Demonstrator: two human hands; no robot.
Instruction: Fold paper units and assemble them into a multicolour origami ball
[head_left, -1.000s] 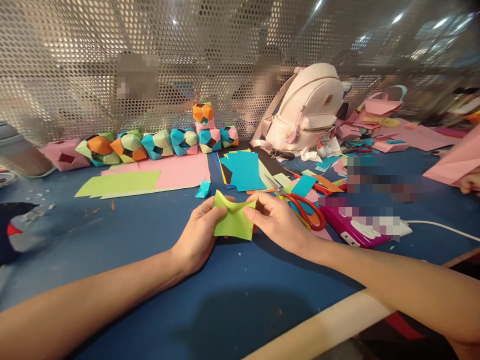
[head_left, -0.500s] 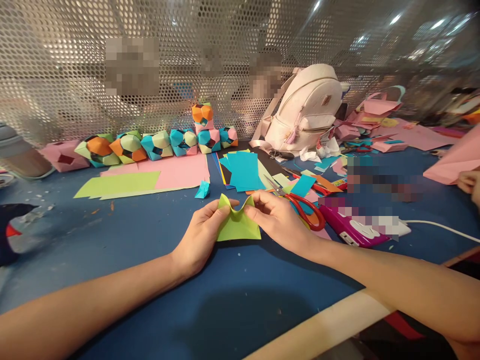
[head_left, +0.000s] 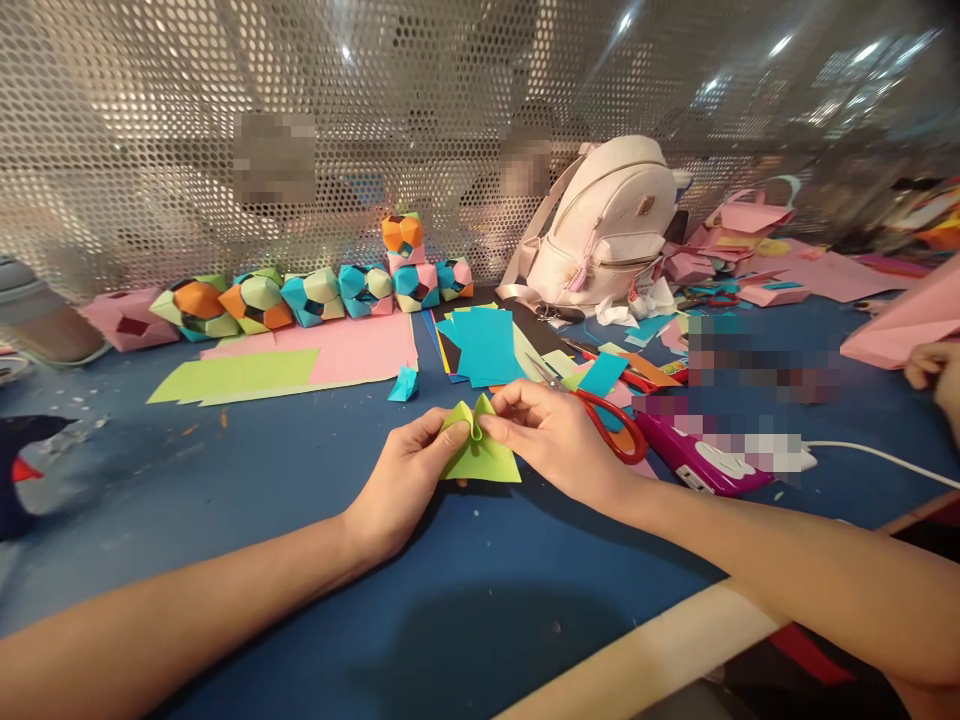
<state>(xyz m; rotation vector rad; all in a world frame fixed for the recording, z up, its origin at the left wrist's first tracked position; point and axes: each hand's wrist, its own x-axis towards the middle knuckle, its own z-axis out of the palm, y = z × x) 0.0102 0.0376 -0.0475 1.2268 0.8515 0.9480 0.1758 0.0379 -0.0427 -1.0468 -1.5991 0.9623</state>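
Observation:
A small lime-green sheet of paper [head_left: 484,465] is held up between my two hands, just above the blue table. My left hand [head_left: 409,465] pinches its left upper part between thumb and fingers. On the other side, my right hand [head_left: 559,440] pinches the right upper part. Between the thumbs the top edge bends into a narrow loop, and its two corners point up close together. Red-handled scissors [head_left: 626,435] lie right behind my right hand. A small folded blue paper piece [head_left: 404,384] sits beyond my left hand.
Several folded paper balls [head_left: 259,298] line the back beside a cream backpack [head_left: 611,225]. Green sheets [head_left: 247,372], pink sheets [head_left: 367,345] and blue sheets [head_left: 487,345] lie behind my hands. A purple power strip [head_left: 697,455] with a white cable is at right. Another person's hand [head_left: 930,370] shows far right.
My hands have drawn closer together. The green paper's top edge has gone from a wide dip to a tight loop, with its corners brought nearer each other. The view has shifted slightly.

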